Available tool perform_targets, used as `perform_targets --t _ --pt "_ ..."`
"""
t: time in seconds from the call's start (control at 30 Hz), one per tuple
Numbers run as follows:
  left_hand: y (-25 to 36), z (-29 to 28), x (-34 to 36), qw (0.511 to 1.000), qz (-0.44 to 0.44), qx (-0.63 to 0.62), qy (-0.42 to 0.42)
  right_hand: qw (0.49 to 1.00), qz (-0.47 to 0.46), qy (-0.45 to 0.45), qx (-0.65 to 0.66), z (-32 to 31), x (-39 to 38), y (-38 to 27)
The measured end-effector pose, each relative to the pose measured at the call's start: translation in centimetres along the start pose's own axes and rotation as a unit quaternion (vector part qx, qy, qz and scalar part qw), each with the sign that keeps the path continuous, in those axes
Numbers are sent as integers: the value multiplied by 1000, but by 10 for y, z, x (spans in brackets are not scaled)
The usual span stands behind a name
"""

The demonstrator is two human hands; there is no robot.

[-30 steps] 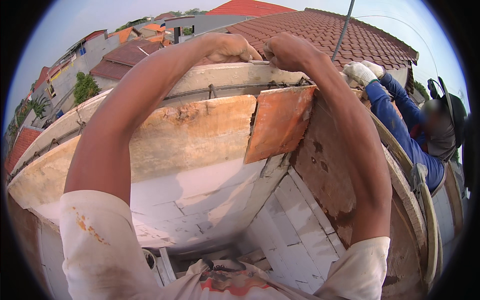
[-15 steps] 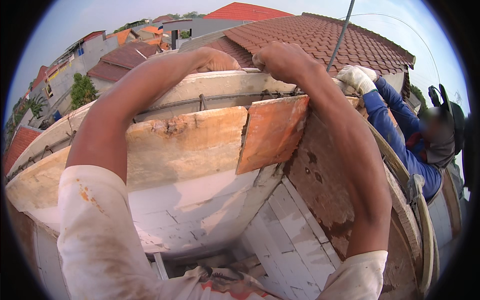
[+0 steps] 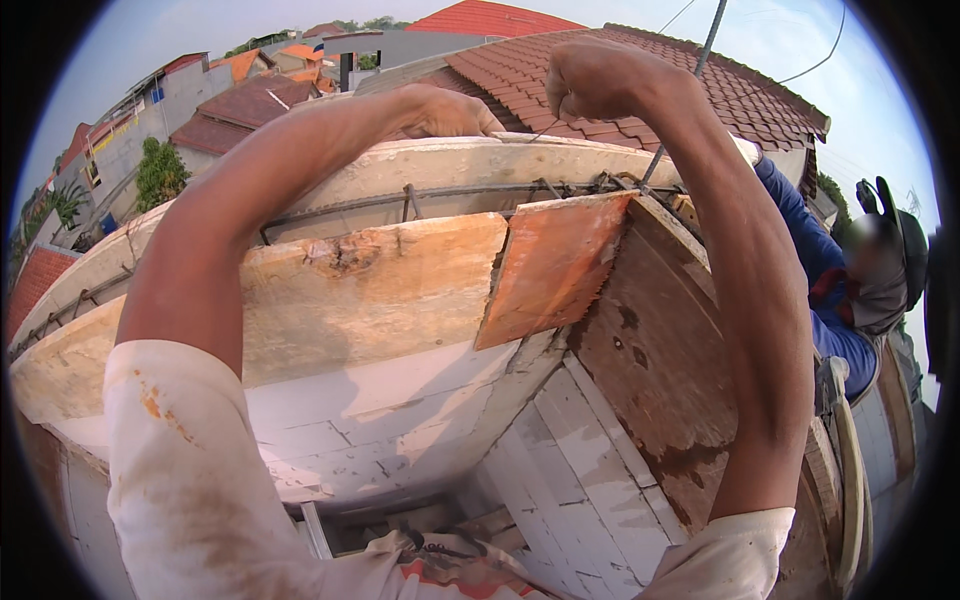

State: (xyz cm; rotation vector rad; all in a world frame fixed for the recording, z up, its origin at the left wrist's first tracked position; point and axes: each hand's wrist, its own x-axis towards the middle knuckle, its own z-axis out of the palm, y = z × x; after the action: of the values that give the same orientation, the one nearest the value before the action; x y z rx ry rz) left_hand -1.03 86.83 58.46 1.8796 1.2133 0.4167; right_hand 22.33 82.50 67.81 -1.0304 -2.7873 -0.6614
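Note:
My left hand [image 3: 450, 112] is closed at the top edge of the far formwork board [image 3: 400, 165]. Its fingertips are turned away, so what they grip is hidden. Raised above that edge to the right, my right hand [image 3: 598, 82] makes a fist. A thin dark strand [image 3: 544, 131], wire or string, slants from the fist down to the board's top. Steel rebar [image 3: 440, 190] runs in the gap behind a nearer plank [image 3: 400, 260]. An orange-brown panel [image 3: 553, 262] overlaps that plank's right end.
A co-worker in blue sleeves [image 3: 800, 215] leans at the right, beside a brown formwork panel [image 3: 660, 340]. An upright steel rod [image 3: 708, 40] rises near my right forearm. White block walls [image 3: 400, 430] drop below; a tiled roof [image 3: 540, 65] lies beyond.
My right hand has risen and moved right, away from my left hand, and the thin strand now shows below it. The left hand stays near the board edge. The co-worker's gloves are now mostly hidden.

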Motion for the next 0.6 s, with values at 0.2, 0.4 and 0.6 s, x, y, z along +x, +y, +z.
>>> perform_targets --t 0.2,0.4,0.6 --pt "2 -8 -2 946 2 309 95 997 -55 46 -42 34 6 -24" --pt "27 -15 9 907 75 376 176 991 -59 59 -108 28 7 -8" --pt "47 -5 -9 969 17 143 200 981 -80 118 -131 33 13 -2"
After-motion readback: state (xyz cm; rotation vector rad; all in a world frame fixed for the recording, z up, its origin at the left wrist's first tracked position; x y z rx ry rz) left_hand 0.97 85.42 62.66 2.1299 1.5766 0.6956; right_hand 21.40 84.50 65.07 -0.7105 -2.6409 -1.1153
